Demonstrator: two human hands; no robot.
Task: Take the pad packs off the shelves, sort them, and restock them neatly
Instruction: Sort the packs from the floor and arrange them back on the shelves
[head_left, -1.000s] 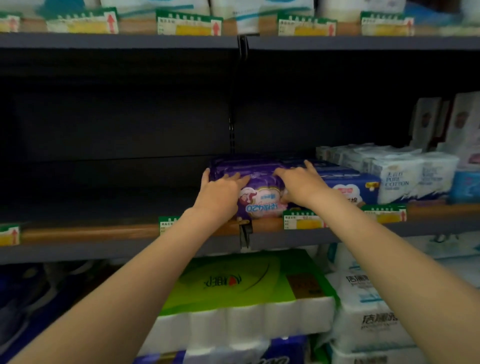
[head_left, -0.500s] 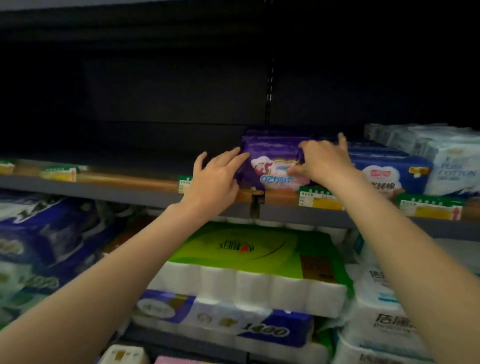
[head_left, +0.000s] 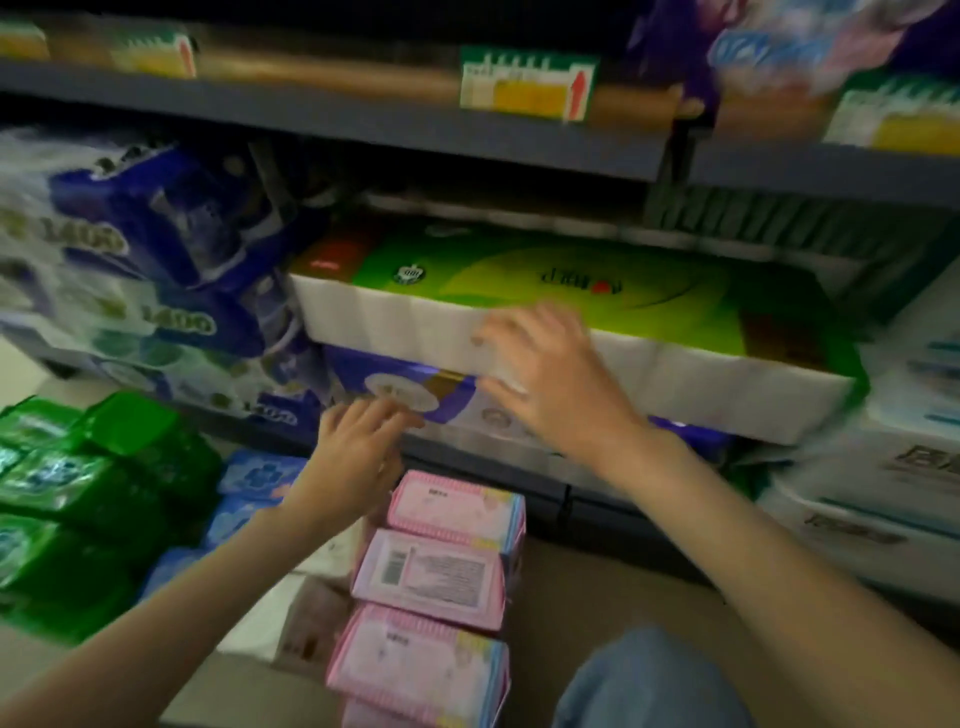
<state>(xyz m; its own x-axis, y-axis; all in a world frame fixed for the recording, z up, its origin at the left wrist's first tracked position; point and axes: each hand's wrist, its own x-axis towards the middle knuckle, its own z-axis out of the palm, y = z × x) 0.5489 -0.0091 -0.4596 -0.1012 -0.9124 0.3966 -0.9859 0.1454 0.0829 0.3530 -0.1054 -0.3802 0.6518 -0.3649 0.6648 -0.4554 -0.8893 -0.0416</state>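
You drop both hands, left (head_left: 358, 441) and right (head_left: 545, 379), empty and spread, from the purple pack toward the stacked pink plastic-wrapped pad packs (head_left: 431, 577) on the floor

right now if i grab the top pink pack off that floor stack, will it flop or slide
The top pink pack looks boxy with crisp edges, so it will probably hold its shape. Its glossy wrap may be a bit slippery. It tops a narrow stack of pink packs, so a sideways tug could likely topple those below.
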